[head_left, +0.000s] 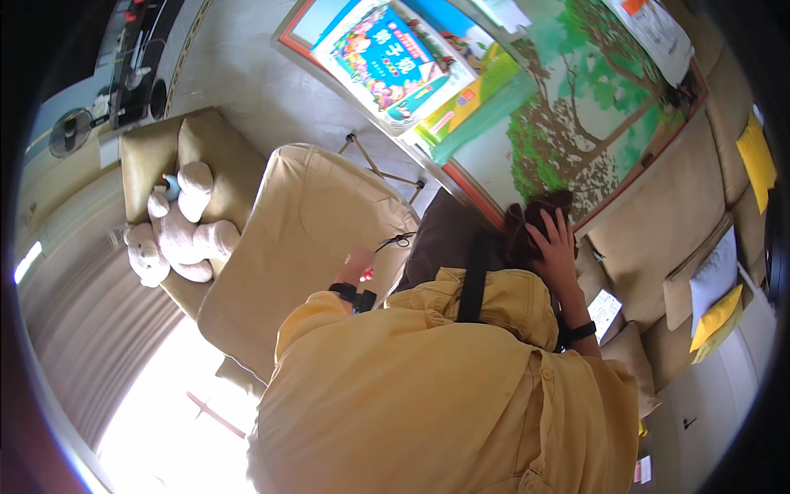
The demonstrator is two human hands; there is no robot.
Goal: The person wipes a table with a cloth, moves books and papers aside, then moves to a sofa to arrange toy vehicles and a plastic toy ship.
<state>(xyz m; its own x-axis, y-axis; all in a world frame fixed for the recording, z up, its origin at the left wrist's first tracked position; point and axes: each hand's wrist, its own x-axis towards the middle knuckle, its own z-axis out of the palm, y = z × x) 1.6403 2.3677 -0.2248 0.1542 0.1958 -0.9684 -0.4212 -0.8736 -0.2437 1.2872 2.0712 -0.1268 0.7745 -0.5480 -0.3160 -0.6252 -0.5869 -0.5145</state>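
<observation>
At the middle of the view my left hand [358, 267] is blurred and closed, over the right part of a tan fabric chair seat [321, 193]. A small red and white spot shows at its fingers; I cannot make out what it is. Just beyond the hand, a thin black cord [396, 240] is looped on the fabric. My right hand [556, 240] lies with its fingers spread over a soft dark brown piece of fabric [517, 226] at the near corner of the table. Part of that piece is hidden under the hand.
The low table [473, 189] with a tree-patterned top carries colourful children's books [395, 66] and a white packet [654, 37]. A tan sofa [658, 214] with yellow cushions [755, 160] runs along the right. On the left, a plush bear [177, 226] lies on another seat [226, 152].
</observation>
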